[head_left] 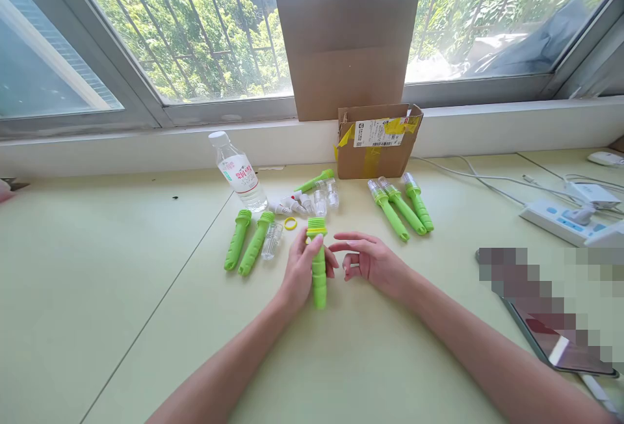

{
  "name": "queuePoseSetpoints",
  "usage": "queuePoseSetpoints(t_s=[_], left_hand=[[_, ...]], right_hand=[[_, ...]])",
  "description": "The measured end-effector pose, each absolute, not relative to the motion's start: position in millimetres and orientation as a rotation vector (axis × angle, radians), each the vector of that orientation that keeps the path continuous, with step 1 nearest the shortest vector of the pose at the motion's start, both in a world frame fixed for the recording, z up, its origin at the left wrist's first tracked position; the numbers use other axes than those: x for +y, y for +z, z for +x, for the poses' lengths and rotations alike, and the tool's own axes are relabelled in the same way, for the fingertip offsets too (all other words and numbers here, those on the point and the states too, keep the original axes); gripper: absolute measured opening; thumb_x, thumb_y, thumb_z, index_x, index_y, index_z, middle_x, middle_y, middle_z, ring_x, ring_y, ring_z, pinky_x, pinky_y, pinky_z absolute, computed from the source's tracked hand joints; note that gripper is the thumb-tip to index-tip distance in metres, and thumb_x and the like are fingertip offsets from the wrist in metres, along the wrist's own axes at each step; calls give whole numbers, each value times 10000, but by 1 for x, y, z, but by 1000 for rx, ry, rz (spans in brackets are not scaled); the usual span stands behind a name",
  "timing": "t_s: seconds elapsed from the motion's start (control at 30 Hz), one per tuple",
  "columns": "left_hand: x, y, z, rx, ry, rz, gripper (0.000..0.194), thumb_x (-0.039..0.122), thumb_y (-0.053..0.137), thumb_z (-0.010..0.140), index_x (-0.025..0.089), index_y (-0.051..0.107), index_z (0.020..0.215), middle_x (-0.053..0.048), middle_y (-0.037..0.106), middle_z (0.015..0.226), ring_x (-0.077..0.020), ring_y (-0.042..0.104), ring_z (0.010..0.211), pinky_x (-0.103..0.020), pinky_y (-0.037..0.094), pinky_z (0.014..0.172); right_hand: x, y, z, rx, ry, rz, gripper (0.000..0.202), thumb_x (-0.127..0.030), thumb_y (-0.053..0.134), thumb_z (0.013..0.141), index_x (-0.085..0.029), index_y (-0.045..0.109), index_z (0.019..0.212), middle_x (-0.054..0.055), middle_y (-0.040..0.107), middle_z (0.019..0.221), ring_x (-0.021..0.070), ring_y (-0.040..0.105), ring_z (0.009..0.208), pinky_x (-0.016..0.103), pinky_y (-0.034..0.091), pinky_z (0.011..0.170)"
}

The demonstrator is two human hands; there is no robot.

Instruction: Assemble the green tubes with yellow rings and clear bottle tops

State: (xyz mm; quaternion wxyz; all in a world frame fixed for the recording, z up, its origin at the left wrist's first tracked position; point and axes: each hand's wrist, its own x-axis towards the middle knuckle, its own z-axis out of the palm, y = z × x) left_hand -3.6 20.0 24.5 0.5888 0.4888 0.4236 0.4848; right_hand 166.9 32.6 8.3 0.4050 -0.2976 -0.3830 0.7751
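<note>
My left hand (302, 268) is wrapped round a green ribbed handle (319, 281), held upright with its threaded end up and a yellow ring below the threads. Just right of it, my right hand (368, 261) is apart from the handle, fingers bent and spread, holding nothing. Two green handles (237, 240) lie to the left beside a clear ribbed cap (272, 240). A yellow ring (290, 223) lies behind my left hand, near several white-tipped pieces (294, 205) and clear caps (332, 194). Another green handle (314, 181) lies behind them.
A water bottle (240, 173) leans at the back left. Behind stands a cardboard box (375, 157). Three green handles with clear caps (402, 206) lie right of centre. A power strip (560, 221), cables and a phone (560, 339) are at the right.
</note>
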Motion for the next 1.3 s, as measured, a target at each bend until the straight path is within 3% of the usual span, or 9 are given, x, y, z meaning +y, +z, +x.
queuePoseSetpoints(t_s=[0.2, 0.37, 0.57, 0.67, 0.77, 0.9, 1.1, 1.3], left_hand=[[25, 21, -8, 1066, 1368, 1059, 280, 465, 439, 895, 209, 401, 1002, 18, 676, 651, -139, 572, 453, -260, 456, 477], [23, 23, -3, 1136, 1429, 1108, 340, 496, 519, 873, 226, 354, 1000, -40, 723, 877, -154, 666, 605, -284, 502, 600], [20, 25, 3, 1159, 1530, 1150, 338, 521, 478, 893, 243, 307, 983, -92, 703, 1047, -181, 698, 757, -308, 523, 661], [19, 21, 4, 1129, 1520, 1230, 324, 488, 500, 893, 248, 314, 1010, -90, 691, 1076, -192, 686, 858, -318, 526, 698], [17, 17, 3, 1100, 1431, 1390, 361, 444, 552, 874, 246, 343, 1091, -98, 675, 1097, -212, 664, 942, -338, 518, 753], [13, 14, -1, 1047, 1369, 1650, 390, 409, 536, 886, 238, 350, 1182, -110, 641, 1141, -227, 625, 1013, -372, 491, 835], [22, 9, -12, 1151, 1328, 1969, 273, 331, 402, 944, 220, 454, 1188, -101, 629, 1137, -220, 619, 992, -365, 470, 857], [46, -1, -21, 1594, 1174, 2413, 224, 216, 392, 921, 197, 538, 1090, -129, 501, 1355, -284, 453, 1257, -453, 406, 984]], right_hand=[[33, 8, 167, -954, 1947, -757, 287, -308, 612, 804, -186, 653, 1061, 130, 674, 1092, 140, 618, 629, 356, 537, 643], [31, 11, 164, -960, 1900, -785, 320, -364, 639, 799, -202, 650, 1074, 120, 669, 1113, 125, 607, 632, 336, 543, 632], [26, 11, 157, -1228, 1746, -929, 432, -396, 700, 747, -250, 629, 1147, 79, 658, 1084, 74, 537, 511, 236, 442, 449], [22, 7, 151, -1458, 1651, -961, 387, -334, 723, 720, -245, 650, 1090, 21, 640, 860, 90, 517, 501, 229, 397, 419], [17, 3, 147, -1559, 1616, -959, 159, -272, 661, 761, -213, 659, 908, -40, 496, 628, 84, 446, 471, 226, 345, 420], [15, 1, 145, -1563, 1605, -949, 71, -260, 613, 791, -199, 632, 821, -60, 381, 558, 78, 366, 465, 227, 306, 424], [18, 0, 145, -1473, 1585, -977, 221, -346, 671, 759, -201, 654, 924, -14, 509, 653, 131, 487, 573, 269, 452, 471], [19, 0, 145, -1407, 1597, -986, 293, -361, 700, 735, -184, 653, 963, 4, 543, 695, 152, 537, 629, 286, 505, 498]])
